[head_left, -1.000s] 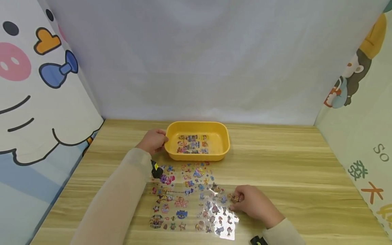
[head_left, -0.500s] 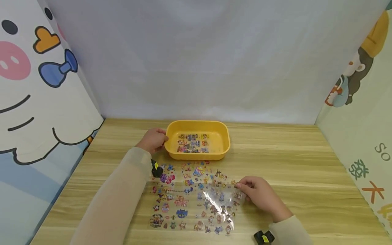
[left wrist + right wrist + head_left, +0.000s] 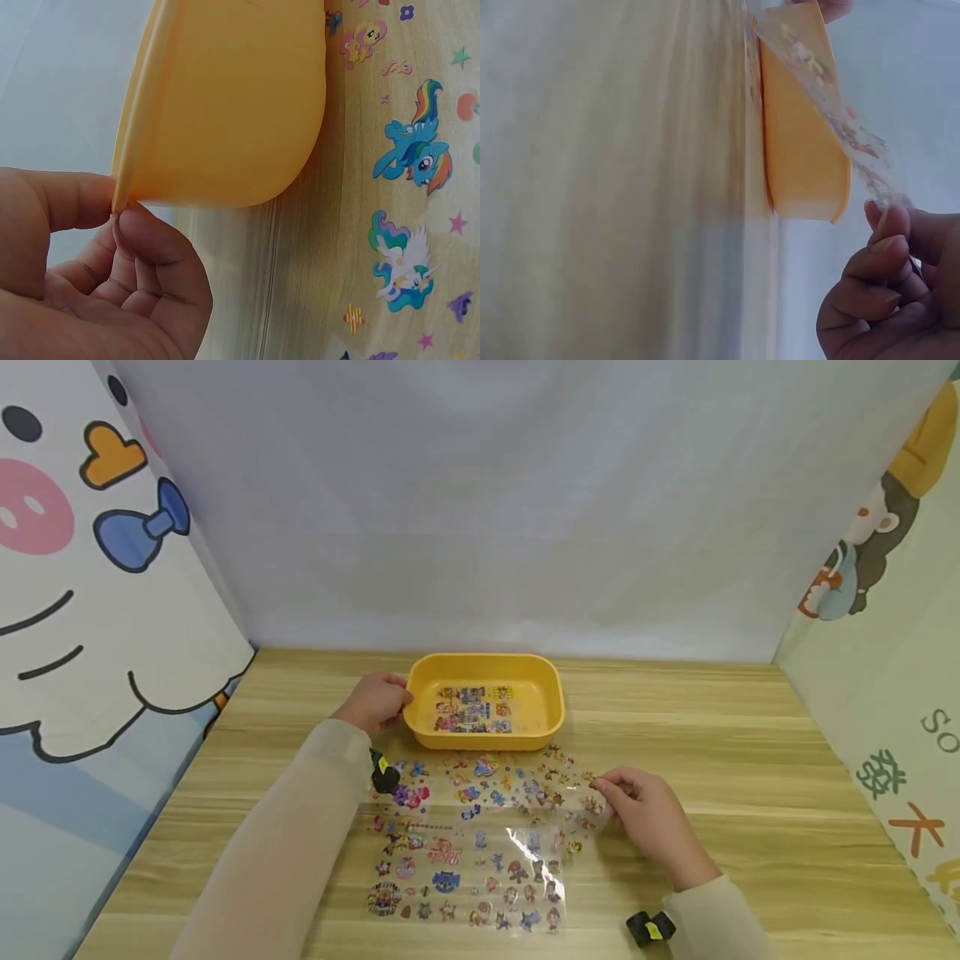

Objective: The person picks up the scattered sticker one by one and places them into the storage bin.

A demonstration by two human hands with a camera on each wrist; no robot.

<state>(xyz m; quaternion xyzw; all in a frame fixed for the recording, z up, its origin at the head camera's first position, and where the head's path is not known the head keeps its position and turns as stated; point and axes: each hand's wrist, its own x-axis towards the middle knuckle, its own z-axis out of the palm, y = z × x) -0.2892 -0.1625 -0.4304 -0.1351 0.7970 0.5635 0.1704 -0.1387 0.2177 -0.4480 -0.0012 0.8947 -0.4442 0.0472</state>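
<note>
– Slanting from the right hand: one clear sticker sheet, thumb and finger pinching its edge, that edge raised off the table, front and right of the yellow tray.

– Handling?

– Feather-light, I'd judge. Thin, floppy film, probably slick; likely to crease or cling to whatever lies under it. Best hold: corner or bare margin, fingertip pinch.

– Which way does it point?

– Right wrist view has it almost edge-on, a narrow band sloping from the pinch down toward the table near the tray. Long axis can't be settled; the clear borders vanish against the wood grain.

– Farther out?

– Other sticker sheets flat on the table, seemingly overlapping; glare on them. Tray upright beyond, long axis left to right, printed film on its floor. Left hand pinches the rim at the left end.

– Tray's feel?

– Looks like stiff, light plastic; rim is the natural hold.
</note>
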